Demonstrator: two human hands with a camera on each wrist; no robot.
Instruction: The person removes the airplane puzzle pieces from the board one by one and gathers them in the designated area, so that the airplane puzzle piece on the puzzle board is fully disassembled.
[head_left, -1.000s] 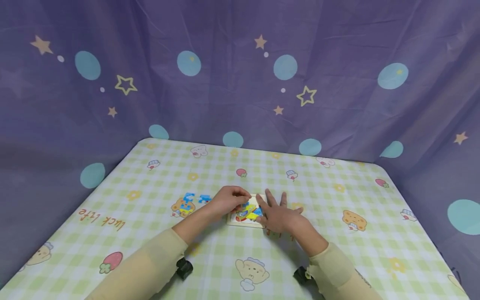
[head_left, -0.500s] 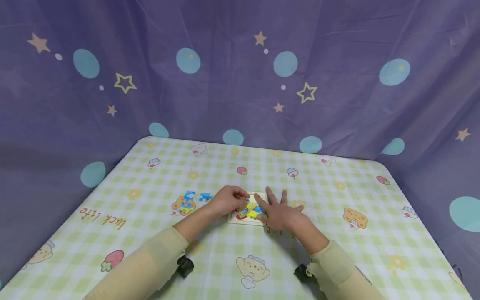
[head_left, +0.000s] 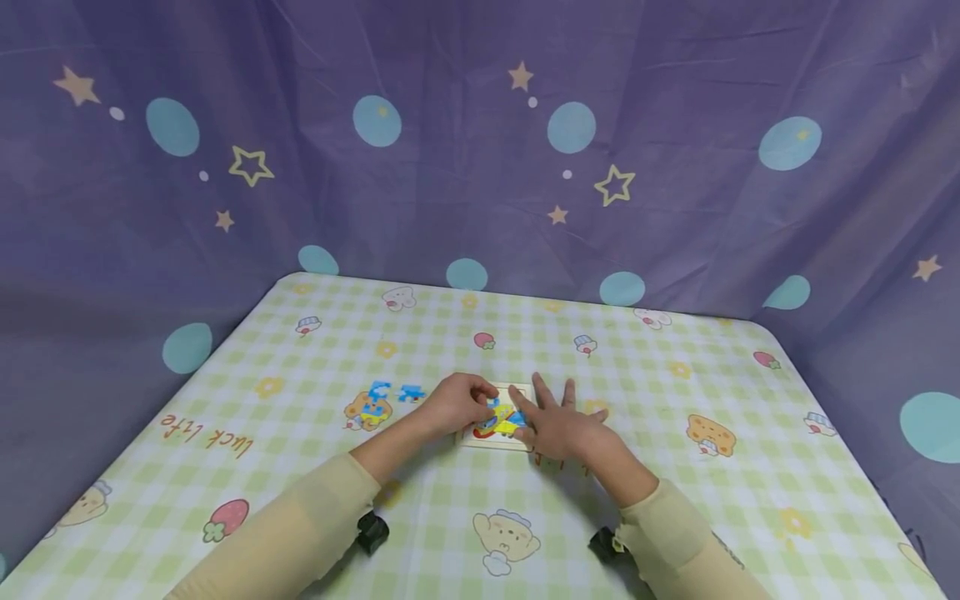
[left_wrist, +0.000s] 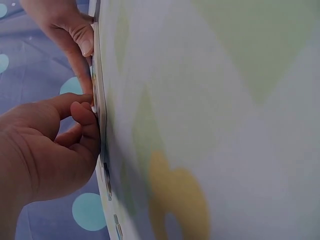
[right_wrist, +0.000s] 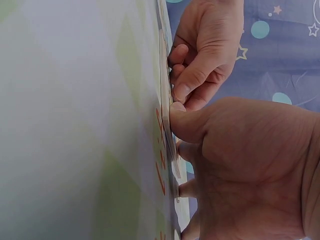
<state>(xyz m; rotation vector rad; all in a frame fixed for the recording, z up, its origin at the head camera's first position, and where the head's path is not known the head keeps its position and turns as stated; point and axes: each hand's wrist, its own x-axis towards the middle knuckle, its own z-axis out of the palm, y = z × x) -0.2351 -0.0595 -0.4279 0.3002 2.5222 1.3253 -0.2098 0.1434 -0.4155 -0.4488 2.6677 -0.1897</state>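
Observation:
A small jigsaw board [head_left: 497, 446] with a pale frame lies flat on the table, bearing a yellow, blue and red picture [head_left: 501, 423]. My left hand [head_left: 456, 403] is at its left side, thumb and fingers bent together at the surface. They seem to pinch a puzzle piece, mostly hidden by the fingers. In the left wrist view, the left hand's fingertips [left_wrist: 86, 106] meet the board's face. My right hand [head_left: 564, 429] spreads its fingers over the right side. Its thumb [right_wrist: 187, 122] presses on the board in the right wrist view.
Several loose blue puzzle pieces lie left of the board, among them one piece [head_left: 380, 390], another [head_left: 411, 392] and a blue-yellow one [head_left: 372, 412]. A checked cloth [head_left: 637, 500] with printed cartoons covers the table. A purple curtain [head_left: 465, 208] hangs behind.
My left fingers have shifted slightly at the board's left side. The right hand stays spread in place. The loose pieces have not moved; the head view tilted a little.

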